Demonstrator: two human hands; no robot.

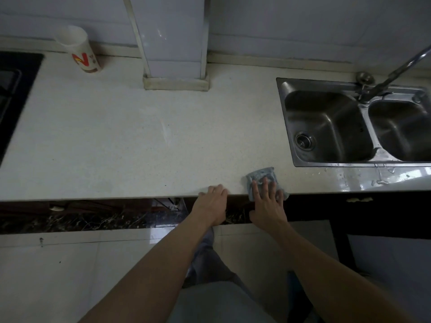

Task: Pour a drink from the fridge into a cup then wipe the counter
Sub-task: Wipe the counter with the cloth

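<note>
A white paper cup (pixel 78 50) with a red and yellow logo stands at the back left of the pale counter (pixel 140 136), near the wall. A blue-grey cloth (pixel 261 174) lies at the counter's front edge. My right hand (pixel 268 203) presses flat on it, fingers spread, with part of the cloth hanging over the edge. My left hand (pixel 213 201) rests just to the left, fingers curled over the counter's front edge, holding nothing else. No drink bottle or fridge is in view.
A steel double sink (pixel 289 127) with a tap (pixel 396 71) fills the right side; water drops lie on the counter in front of it. A black hob (pixel 14 94) sits at the far left. A white tiled pillar (pixel 172 43) stands at the back middle.
</note>
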